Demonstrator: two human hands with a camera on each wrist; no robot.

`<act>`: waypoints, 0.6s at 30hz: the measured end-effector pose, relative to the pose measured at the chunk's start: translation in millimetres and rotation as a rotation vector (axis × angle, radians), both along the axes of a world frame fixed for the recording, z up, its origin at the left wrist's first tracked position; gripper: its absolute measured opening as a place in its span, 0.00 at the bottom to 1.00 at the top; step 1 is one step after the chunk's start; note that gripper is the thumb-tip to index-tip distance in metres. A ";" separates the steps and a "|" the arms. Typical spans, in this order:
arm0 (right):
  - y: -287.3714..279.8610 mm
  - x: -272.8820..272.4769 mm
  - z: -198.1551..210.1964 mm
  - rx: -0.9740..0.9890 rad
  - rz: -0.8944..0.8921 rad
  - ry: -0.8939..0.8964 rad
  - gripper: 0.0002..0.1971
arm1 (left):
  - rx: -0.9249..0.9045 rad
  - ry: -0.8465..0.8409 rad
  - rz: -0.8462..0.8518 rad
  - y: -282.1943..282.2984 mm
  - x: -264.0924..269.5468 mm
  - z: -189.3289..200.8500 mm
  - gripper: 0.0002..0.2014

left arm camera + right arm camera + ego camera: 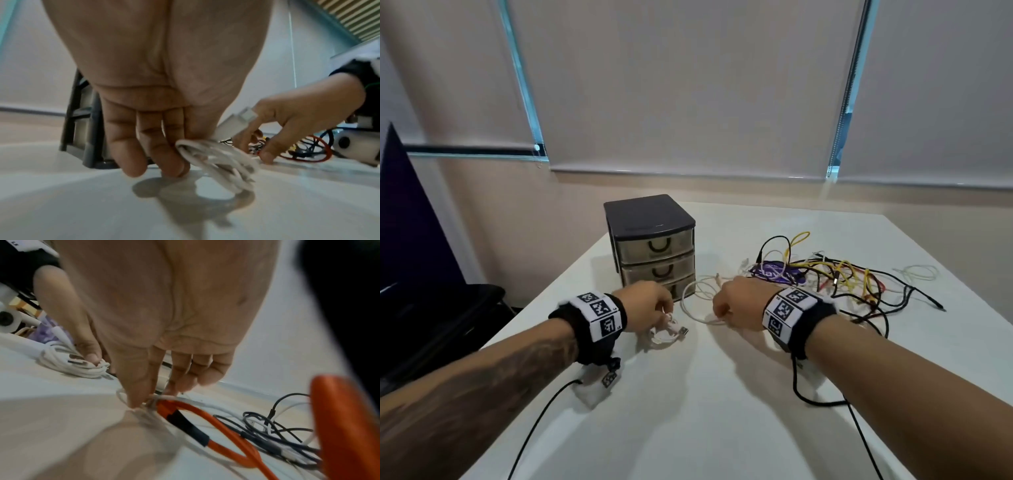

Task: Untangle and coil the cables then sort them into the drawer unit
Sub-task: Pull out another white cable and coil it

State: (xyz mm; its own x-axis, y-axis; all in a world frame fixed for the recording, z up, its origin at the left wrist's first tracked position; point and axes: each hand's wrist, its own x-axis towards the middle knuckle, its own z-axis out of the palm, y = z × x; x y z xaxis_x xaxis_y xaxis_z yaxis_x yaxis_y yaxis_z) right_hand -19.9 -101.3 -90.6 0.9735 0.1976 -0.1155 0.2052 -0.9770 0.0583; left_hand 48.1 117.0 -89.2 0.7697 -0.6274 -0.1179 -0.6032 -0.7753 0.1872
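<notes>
- The left hand [643, 305] pinches a small white coil [218, 160] of cable between thumb and fingers and holds it low over the white table [722, 411], just in front of the drawer unit [650, 240]; a metal plug [683, 331] sticks out of the bundle toward the right.
- The right hand [739, 306] has its fingertips curled down onto a loose white cable [697, 294] that lies in open loops on the table between the two hands. It seems to pinch that strand, though blur in the wrist view makes the exact grip hard to confirm.
- The step in hand looks like finishing one coil while picking up the next white cable. Sorting has not visibly begun, since all three drawers look closed.
- To the right lies the main tangle [835, 274] of black, yellow, red and white leads, with a purple packet [777, 274] in it. An orange cable [216, 426] with a black taped section runs close to the right fingertips, so a careless pull could drag it along.
- Next, I judge, the coil needs a free hand to open a drawer, so the right hand must either let go or draw its strand clear first.
- A small separate white cable [917, 272] lies beyond the tangle, near the right edge of the table.
</notes>
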 end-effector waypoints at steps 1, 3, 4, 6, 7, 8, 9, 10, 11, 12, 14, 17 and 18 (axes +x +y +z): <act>0.2 3.1 0.0 0.007 0.002 -0.005 0.06 | 0.023 -0.038 0.015 0.1 0.8 1.3 0.03; -1.9 5.7 -0.6 0.028 -0.001 0.017 0.06 | 0.121 -0.105 0.016 -1.9 -1.1 6.4 0.03; -3.4 4.7 -0.5 0.039 0.000 0.032 0.05 | 0.168 -0.128 0.008 -3.4 -3.6 8.9 0.03; -9.0 0.1 4.5 0.094 0.002 0.019 0.06 | 0.198 -0.207 -0.016 -8.3 -11.9 17.6 0.05; -13.5 -2.9 11.2 0.152 -0.005 -0.012 0.06 | 0.151 -0.269 -0.046 -11.6 -15.8 24.3 0.06; -18.5 -6.2 19.6 0.232 -0.012 -0.063 0.06 | 0.068 -0.320 -0.093 -15.9 -18.2 30.9 0.08; -23.6 -8.9 29.1 0.324 -0.024 -0.119 0.06 | -0.035 -0.331 -0.147 -21.2 -19.3 38.3 0.13; -27.5 -12.7 39.6 0.421 -0.034 -0.167 0.05 | -0.135 -0.305 -0.203 -27.4 -20.2 45.6 0.19; -31.0 -16.0 50.2 0.511 -0.043 -0.204 0.04 | -0.226 -0.260 -0.246 -34.8 -20.0 52.4 0.23; -34.2 -19.7 60.3 0.603 -0.045 -0.237 0.03 | -0.319 -0.219 -0.274 -42.9 -17.5 57.9 0.22; -42.5 -27.9 80.7 0.787 -0.055 -0.294 0.03 | -0.553 -0.073 -0.265 -59.7 -15.3 67.5 0.10; -64.2 -40.0 105.7 1.014 -0.077 -0.409 0.03 | -0.887 0.192 -0.198 -77.3 -13.9 82.5 0.04; -72.9 -43.5 111.1 1.043 -0.086 -0.436 0.03 | -0.959 0.267 -0.184 -80.2 -14.3 88.5 0.06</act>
State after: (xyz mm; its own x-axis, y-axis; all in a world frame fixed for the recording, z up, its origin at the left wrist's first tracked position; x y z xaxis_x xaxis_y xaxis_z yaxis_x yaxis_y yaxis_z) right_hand -63.4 -174.1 20.5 0.9053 -0.0708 0.4187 0.2965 -0.6004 -0.7427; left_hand 33.8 36.9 -0.7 0.6739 -0.6539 0.3439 -0.5452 -0.1261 0.8288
